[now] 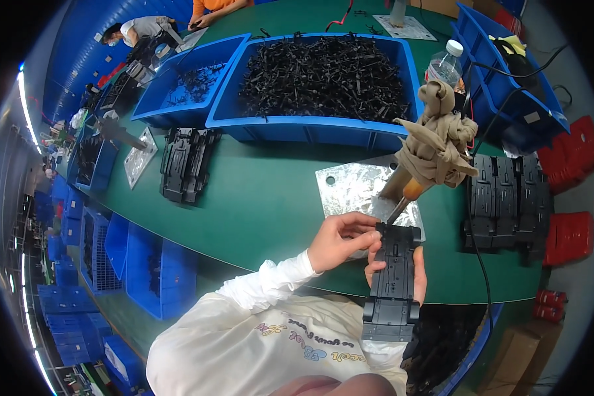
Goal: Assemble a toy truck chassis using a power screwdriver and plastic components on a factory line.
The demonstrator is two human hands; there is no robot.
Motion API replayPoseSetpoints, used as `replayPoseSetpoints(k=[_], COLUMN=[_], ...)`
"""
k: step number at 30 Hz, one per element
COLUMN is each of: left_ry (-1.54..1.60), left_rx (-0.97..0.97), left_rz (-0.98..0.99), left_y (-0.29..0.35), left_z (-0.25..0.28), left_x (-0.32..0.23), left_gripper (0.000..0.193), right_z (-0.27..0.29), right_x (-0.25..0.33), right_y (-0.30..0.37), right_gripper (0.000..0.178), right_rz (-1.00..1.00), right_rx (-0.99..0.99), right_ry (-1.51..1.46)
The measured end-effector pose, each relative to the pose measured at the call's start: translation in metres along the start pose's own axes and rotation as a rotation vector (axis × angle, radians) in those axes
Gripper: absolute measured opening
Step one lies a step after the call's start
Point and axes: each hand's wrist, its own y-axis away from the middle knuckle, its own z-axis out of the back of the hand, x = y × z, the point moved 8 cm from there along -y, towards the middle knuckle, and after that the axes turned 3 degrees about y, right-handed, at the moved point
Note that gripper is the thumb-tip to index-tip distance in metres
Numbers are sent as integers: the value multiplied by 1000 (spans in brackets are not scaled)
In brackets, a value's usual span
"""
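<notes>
A long black plastic chassis (396, 270), like a toy car's underbody, is tilted up in front of me. My right hand (419, 272) grips it from behind, fingers showing along both edges. At its upper left corner, my left hand (336, 243) has thumb and fingertips pinched together; whatever lies between them is hidden. Just above that end is the metal tip of a hot iron, likely a soldering iron, with an orange handle (412, 190). Tan cloth (435, 148) is wound around its mount, which stands on a shiny metal plate (350, 188).
A large blue bin (310, 125) heaped with small black parts spans the table's far side; a smaller blue bin (148, 117) adjoins it. Stacked chassis (186, 165) lie left, more chassis (505, 198) right. A plastic bottle (445, 66) and dark cables stand nearby. Two people work farther back.
</notes>
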Motion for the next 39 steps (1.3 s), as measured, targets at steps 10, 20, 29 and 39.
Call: replayPoseSetpoints(k=[10,20,29,39], left_ry=[30,-11,32,-103], left_rx=[0,-3,22,-32], left_rz=[26,8,42,35], left_y=[-2,-6,-4,4], left_z=[1,0,1,2], left_x=[1,-1,9,6], left_gripper=[35,33,37,42], right_z=[1,-7,5,14], right_x=[2,3,2,8], right_y=[-4,-3,-6,-2], right_gripper=[61,53,54,51], right_rz=[10,1,-67,-214], right_rx=[36,67,19,-88], right_ry=[20,33,-62,-109])
